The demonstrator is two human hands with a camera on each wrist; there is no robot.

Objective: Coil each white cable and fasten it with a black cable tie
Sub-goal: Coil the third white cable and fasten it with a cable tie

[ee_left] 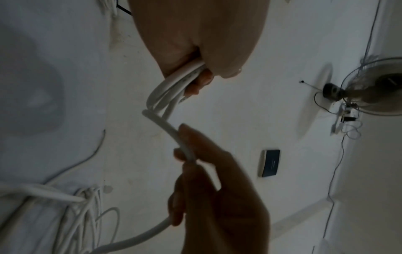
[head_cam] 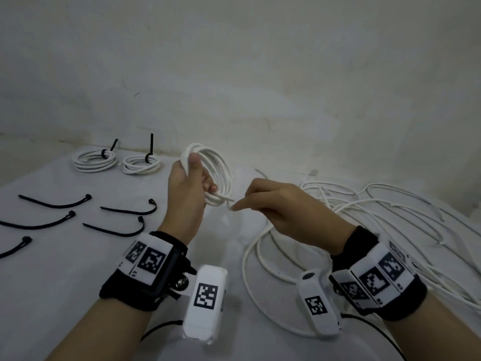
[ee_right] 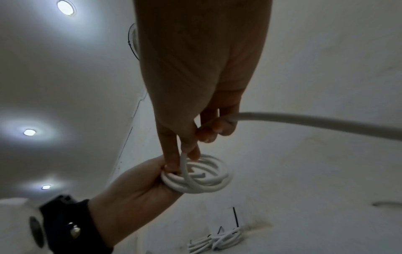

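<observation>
My left hand (head_cam: 199, 178) grips a coil of white cable (head_cam: 221, 168) upright above the table, thumb pressed over its top. From below, the coil's strands (ee_left: 167, 92) show packed inside the fist. My right hand (head_cam: 250, 201) pinches the same cable's free run (ee_left: 172, 132) just right of the coil's bottom. In the right wrist view the cable (ee_right: 304, 120) passes through my curled right fingers (ee_right: 217, 130) down to the coil (ee_right: 204, 178). Several loose black cable ties (head_cam: 125, 211) lie at the left.
Two coiled cables fastened with black ties (head_cam: 94, 160) (head_cam: 141, 164) lie at the back left by the wall. A tangle of loose white cables (head_cam: 377, 217) covers the right of the white table (head_cam: 65, 282), with one loop (head_cam: 250, 282) reaching the front.
</observation>
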